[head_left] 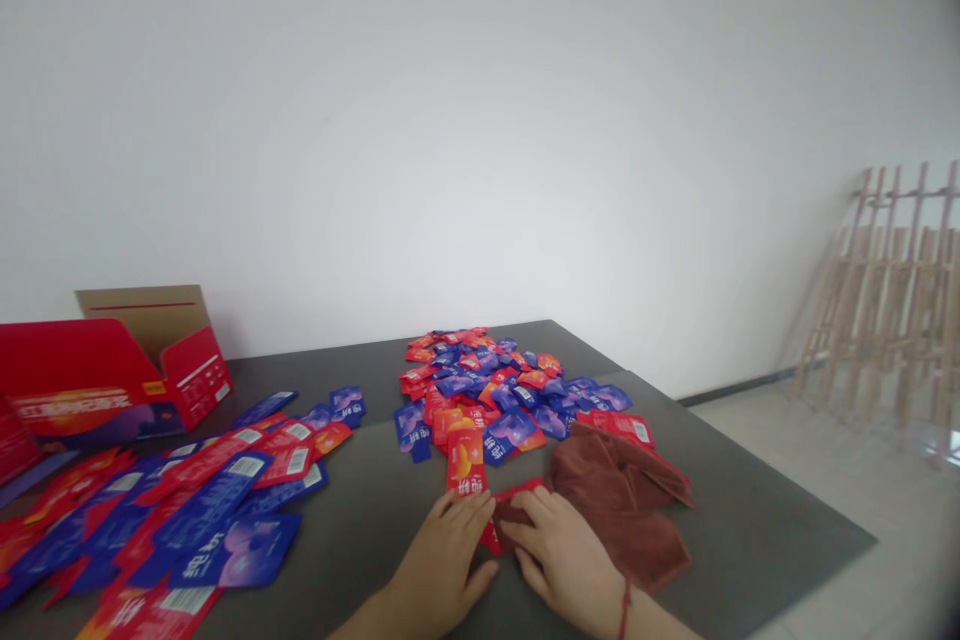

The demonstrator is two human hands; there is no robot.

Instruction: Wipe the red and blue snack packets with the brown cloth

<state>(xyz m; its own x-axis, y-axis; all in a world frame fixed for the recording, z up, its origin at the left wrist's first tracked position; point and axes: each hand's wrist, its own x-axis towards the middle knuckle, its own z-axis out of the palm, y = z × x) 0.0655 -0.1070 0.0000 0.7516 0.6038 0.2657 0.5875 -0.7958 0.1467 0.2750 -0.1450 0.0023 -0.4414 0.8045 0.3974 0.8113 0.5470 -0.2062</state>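
Side by side, my two hands work low over the dark table. My left hand lies with its fingers outstretched at the lower end of a red packet, thumb apart. My right hand has its fingers bent down on the near left end of a brown cloth, beside a strip of red packet. The rest of the cloth lies crumpled to the right, partly over more red packets. Just beyond my hands spreads a heap of small red and blue packets.
Larger red and blue packets lie piled on the left of the dark table. Behind them stands an open red cardboard box, its flap raised. A white wall backs the table. Wooden racks lean at the far right.
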